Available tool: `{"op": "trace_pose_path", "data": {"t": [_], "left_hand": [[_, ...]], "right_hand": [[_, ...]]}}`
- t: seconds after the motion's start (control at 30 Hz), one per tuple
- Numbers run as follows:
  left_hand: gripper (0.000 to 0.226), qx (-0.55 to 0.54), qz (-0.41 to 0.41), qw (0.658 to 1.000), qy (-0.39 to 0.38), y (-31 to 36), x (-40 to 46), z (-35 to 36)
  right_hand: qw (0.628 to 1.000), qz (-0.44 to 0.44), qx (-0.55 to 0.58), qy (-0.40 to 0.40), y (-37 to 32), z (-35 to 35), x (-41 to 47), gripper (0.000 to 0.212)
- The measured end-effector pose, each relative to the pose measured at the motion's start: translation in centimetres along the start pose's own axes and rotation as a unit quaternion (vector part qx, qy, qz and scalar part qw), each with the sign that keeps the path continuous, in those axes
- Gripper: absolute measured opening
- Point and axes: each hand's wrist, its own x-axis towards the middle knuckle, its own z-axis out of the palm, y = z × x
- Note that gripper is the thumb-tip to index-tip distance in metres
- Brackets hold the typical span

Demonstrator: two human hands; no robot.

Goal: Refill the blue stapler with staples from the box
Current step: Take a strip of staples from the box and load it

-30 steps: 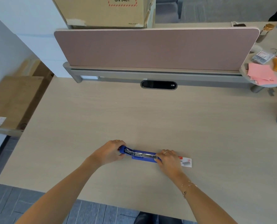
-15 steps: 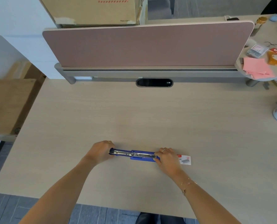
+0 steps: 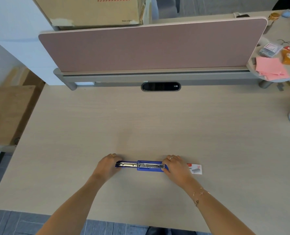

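Head view: the blue stapler (image 3: 141, 165) lies swung fully open and flat on the counter (image 3: 157, 126), near its front edge and about midway along it, the metal staple channel facing up. The left hand (image 3: 107, 164) presses down on the stapler's left end, fingers curled over it; the right hand (image 3: 175, 166) closes on the right end. Neither hand has hold of anything else. Just right of the right hand, the staple box (image 3: 195, 168) rests on the counter and appears closed. By my reading, opening is done; taking a strip from the box, seating it in the channel and shutting the stapler remain. Whether the channel already holds staples I cannot tell. Bare counter runs wide toward the pink divider (image 3: 151, 48) at the back edge, while the front edge sits close under the forearms.
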Motion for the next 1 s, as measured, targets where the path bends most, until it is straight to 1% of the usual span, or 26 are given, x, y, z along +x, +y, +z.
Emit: {"op": "trace_pose_path", "data": {"t": [0.07,0.13,0.2,0.27,0.33,0.4,0.53,0.6,0.77,0.87,1.0], "left_hand": [[0.017,-0.006,-0.009,1.0,-0.002,0.1,0.0,0.1],[0.033,-0.017,-0.006,1.0,-0.006,0.1,0.0,0.5],[0.056,-0.031,0.028,0.999,-0.021,0.4,0.1,0.7],[0.068,-0.031,0.072,0.996,-0.033,1.2,0.4,0.4],[0.069,-0.034,0.102,0.994,-0.027,2.7,0.9,-0.3],[0.068,-0.048,0.111,0.993,-0.017,4.5,1.5,-0.9],[0.067,-0.086,0.095,0.992,-0.02,7.7,2.6,-0.8],[0.064,-0.094,0.092,0.991,-0.024,9.1,3.2,-0.4],[0.051,-0.078,0.118,0.989,-0.041,12.4,4.1,1.5],[0.052,-0.054,0.146,0.987,-0.048,14.1,4.2,3.0],[0.056,-0.047,0.162,0.984,-0.053,16.2,4.5,4.8]], "right_hand": [[1.0,0.001,-0.003,-0.005,-0.1,-0.1,-0.1,0.01],[0.999,-0.009,-0.026,-0.018,-0.3,-0.3,-0.1,0.015],[0.999,-0.027,-0.037,-0.028,-0.3,-0.6,0.0,0.014],[0.998,-0.03,-0.037,-0.05,-0.2,-1.2,0.2,0.015],[0.997,-0.021,-0.035,-0.065,0.5,-1.8,0.1,0.021],[0.997,-0.005,-0.026,-0.071,1.6,-2.6,-0.4,0.025],[0.999,0.029,-0.003,-0.025,4.6,-3.7,-1.7,0.028],[0.999,0.05,-0.004,-0.018,5.8,-4.3,-2.5,0.026],[0.997,0.065,0.003,-0.028,7.6,-4.9,-4.3,0.031],[0.998,0.06,0.005,-0.037,8.3,-5.1,-4.9,0.035],[0.997,0.063,0.006,-0.034,9.0,-4.7,-5.6,0.038]]}}
